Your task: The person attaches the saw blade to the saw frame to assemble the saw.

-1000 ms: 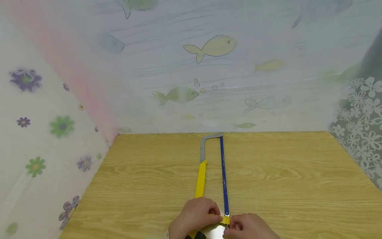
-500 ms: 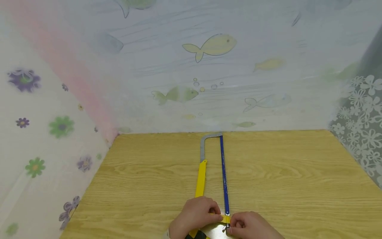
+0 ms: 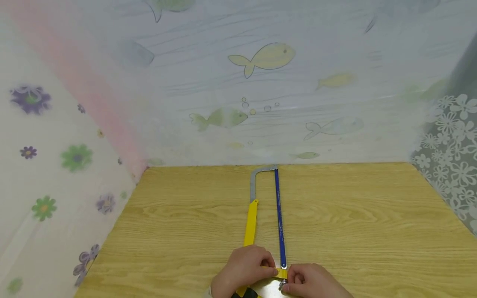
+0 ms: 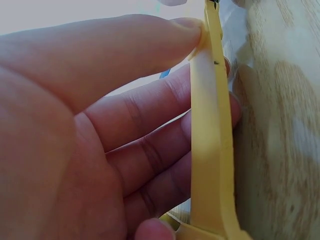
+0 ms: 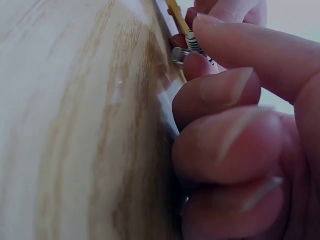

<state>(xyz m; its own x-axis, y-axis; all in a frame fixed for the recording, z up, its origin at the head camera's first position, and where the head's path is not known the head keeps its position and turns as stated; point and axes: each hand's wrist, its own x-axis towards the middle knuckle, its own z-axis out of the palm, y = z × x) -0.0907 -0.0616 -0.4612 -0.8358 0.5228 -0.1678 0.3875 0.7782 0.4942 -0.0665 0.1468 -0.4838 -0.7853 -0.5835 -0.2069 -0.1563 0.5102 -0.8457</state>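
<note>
A hacksaw [image 3: 251, 223] with a yellow and grey frame lies on the wooden table, its blue blade [image 3: 280, 215] on the right side. My left hand [image 3: 244, 265] grips the yellow end of the frame; in the left wrist view its thumb presses the yellow bar [image 4: 207, 145] and the fingers curl behind. At the blade's near end, my right hand [image 3: 314, 279] pinches a small metal wing nut [image 3: 282, 285]. The right wrist view shows a threaded bolt [image 5: 193, 42] beside the thumb and index fingertip. My left hand and the lower frame edge hide much of the handle.
The wood-grain tabletop [image 3: 357, 215] spreads on both sides of the saw. Behind it stands a wall [image 3: 208, 82] with fish drawings, which the saw's far end nearly reaches. A flower-patterned wall [image 3: 56, 178] borders the left, and a grey floral panel [image 3: 452, 145] the right.
My right fingers have shifted slightly around the wing nut, which shows at different angles across the frames. The left hand and the saw stay in place.
</note>
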